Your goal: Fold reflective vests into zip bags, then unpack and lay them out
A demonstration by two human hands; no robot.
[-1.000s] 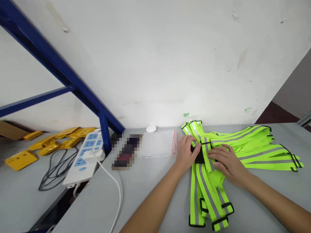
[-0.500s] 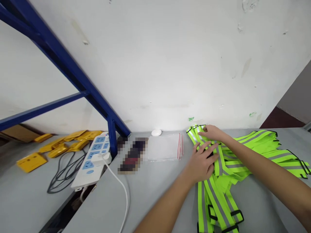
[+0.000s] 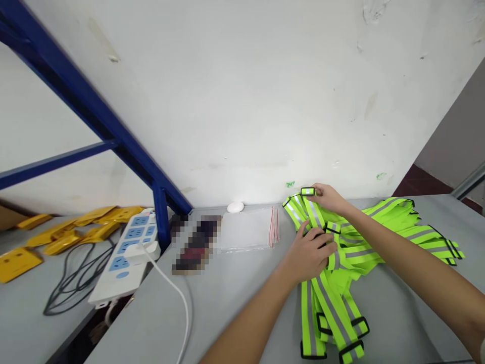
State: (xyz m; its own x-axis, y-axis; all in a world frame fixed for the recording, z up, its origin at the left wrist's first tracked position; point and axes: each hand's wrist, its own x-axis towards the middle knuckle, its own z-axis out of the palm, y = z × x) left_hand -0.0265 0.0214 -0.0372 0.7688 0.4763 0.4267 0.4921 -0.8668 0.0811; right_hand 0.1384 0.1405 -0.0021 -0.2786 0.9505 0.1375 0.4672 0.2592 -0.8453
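Observation:
A pile of neon-green reflective straps (image 3: 364, 245) with grey stripes and black buckles lies on the grey table. My right hand (image 3: 330, 197) is closed at the far end of the pile, pinching one strap beside its raised black buckle (image 3: 308, 191). Nearer to me, my left hand (image 3: 311, 253) curls over the middle of the bundle, its fingers bent around the straps; its fingertips partly cover them. Loose strap ends with a black buckle (image 3: 351, 349) hang toward the near side of the table.
Clear zip bags (image 3: 248, 230) with red seals lie left of the straps, beside a pixelated patch (image 3: 197, 245) and a white oval object (image 3: 235, 207). A power strip (image 3: 125, 258) with a white cable, yellow items (image 3: 62, 242) and a blue metal frame (image 3: 129, 151) are farther left.
My right hand has lifted a strap end, and its buckle now stands above the others. My left hand stays on the bundle. The whole view has shifted slightly.

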